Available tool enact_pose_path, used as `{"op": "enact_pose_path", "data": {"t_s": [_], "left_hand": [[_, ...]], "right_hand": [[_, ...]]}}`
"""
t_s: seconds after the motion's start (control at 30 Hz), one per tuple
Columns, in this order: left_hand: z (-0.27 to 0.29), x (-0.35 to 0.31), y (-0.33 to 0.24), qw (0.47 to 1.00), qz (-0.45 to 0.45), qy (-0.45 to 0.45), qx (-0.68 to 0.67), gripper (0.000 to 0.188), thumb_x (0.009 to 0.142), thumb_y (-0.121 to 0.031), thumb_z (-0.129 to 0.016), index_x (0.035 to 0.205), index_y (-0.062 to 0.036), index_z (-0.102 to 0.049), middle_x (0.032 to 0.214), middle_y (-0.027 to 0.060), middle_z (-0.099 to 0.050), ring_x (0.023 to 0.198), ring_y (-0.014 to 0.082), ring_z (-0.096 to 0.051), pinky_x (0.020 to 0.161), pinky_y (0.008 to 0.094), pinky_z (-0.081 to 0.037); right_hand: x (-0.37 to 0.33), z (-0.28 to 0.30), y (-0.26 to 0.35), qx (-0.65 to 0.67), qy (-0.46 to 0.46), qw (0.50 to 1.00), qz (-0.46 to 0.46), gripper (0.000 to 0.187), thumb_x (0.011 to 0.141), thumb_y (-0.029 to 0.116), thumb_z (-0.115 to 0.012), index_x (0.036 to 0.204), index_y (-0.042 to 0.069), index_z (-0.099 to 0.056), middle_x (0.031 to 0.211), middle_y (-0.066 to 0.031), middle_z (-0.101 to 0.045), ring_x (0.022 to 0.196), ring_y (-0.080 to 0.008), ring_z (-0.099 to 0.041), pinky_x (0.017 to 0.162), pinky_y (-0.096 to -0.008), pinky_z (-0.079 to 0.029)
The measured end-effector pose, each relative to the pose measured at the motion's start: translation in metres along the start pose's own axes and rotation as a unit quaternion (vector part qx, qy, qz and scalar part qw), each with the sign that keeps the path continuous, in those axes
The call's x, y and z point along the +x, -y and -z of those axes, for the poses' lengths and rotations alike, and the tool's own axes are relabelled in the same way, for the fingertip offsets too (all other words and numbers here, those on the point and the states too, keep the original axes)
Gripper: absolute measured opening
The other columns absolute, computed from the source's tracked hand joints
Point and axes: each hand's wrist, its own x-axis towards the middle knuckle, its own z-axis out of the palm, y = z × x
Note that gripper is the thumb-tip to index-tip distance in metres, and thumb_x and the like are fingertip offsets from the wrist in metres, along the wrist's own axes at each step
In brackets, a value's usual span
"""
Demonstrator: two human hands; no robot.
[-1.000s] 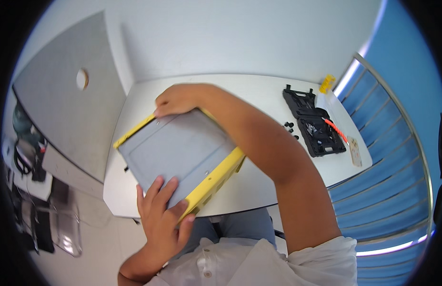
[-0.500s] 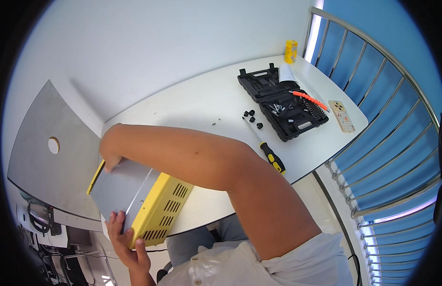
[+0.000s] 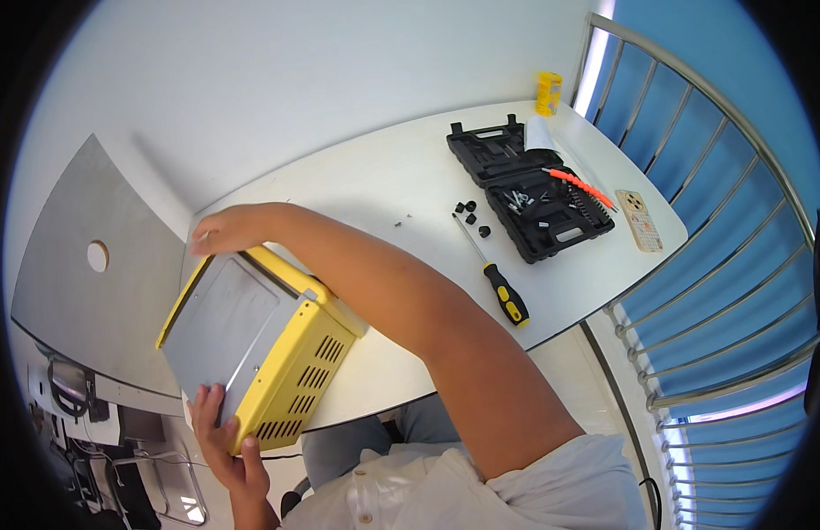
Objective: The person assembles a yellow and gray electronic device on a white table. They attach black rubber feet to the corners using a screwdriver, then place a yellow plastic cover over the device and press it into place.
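A yellow metal casing (image 3: 286,389) with a grey panel (image 3: 224,309) on top and vent slots down one side lies tilted on the left part of the white table. My left hand (image 3: 224,446) grips its near corner, fingers on the grey panel and thumb on the yellow side. Reaching across the body, my right hand (image 3: 238,228) has its bent fingers at the far left corner of the casing; the fingertips are slightly blurred. A yellow-and-black screwdriver (image 3: 505,293) rests on the table to the right, near several small black knob-like caps (image 3: 471,219).
An open black tool case (image 3: 534,252) with bits and an orange flexible shaft (image 3: 580,187) lies at the right. Beyond are a phone (image 3: 640,221) and a yellow carton (image 3: 549,94). Small screws (image 3: 398,224) lie mid-table. A grey board with a hole (image 3: 61,230) leans left; metal railing (image 3: 719,124) runs right.
My right hand has moved up from the grey panel's left side to the casing's far corner, and the forearm now uncovers more of the panel and the far yellow edge. My left hand keeps its grip.
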Motion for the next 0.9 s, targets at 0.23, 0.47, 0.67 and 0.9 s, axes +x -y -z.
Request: {"op": "enact_pose_path", "data": {"t_s": [0.23, 0.47, 0.67, 0.9], "left_hand": [[0.007, 0.0, 0.0, 1.0, -0.008, 0.004, 0.002, 0.018, 0.088, -0.016, -0.053, 0.1, -0.0041, -0.046, 0.129, 0.0262, -0.052, 0.128, 0.0465, -0.041, 0.108, 0.0634, -0.015], [0.007, 0.003, 0.002, 1.0, -0.016, 0.007, -0.01, 0.019, 0.082, -0.017, -0.059, 0.097, -0.0051, -0.055, 0.127, 0.0236, -0.055, 0.125, 0.0444, -0.045, 0.108, 0.0618, -0.017], [0.007, 0.005, -0.001, 1.0, -0.007, -0.004, -0.018, 0.019, 0.081, -0.017, -0.062, 0.097, -0.0068, -0.058, 0.126, 0.0214, -0.057, 0.124, 0.0427, -0.047, 0.109, 0.0594, -0.018], [0.007, 0.006, 0.001, 1.0, -0.001, -0.013, -0.024, 0.019, 0.08, -0.019, -0.065, 0.095, -0.0083, -0.06, 0.126, 0.0188, -0.058, 0.123, 0.0405, -0.048, 0.109, 0.0577, -0.019]], "right_hand": [[-0.051, 0.015, -0.001, 0.231, -0.197, 0.953, 0.006, 0.054, 0.092, 0.055, -0.044, 0.13, 0.018, -0.052, 0.122, -0.0036, -0.058, 0.115, -0.0176, -0.049, 0.099, -0.0379, -0.036], [-0.163, -0.004, 0.032, 0.18, -0.252, 0.951, 0.001, 0.067, 0.092, 0.055, -0.046, 0.139, 0.008, -0.042, 0.136, -0.0132, -0.051, 0.132, -0.0258, -0.04, 0.105, -0.042, -0.033], [-0.192, -0.067, 0.01, 0.161, -0.209, 0.964, 0.033, 0.081, 0.085, 0.04, -0.065, 0.148, 0.006, -0.027, 0.15, -0.0126, -0.033, 0.138, -0.027, -0.032, 0.111, -0.0466, -0.029], [-0.18, -0.095, 0.001, 0.215, -0.276, 0.935, 0.059, 0.063, 0.091, 0.021, -0.058, 0.145, 0.003, -0.03, 0.151, -0.0136, -0.031, 0.134, -0.0247, -0.038, 0.11, -0.0393, -0.031]]}}
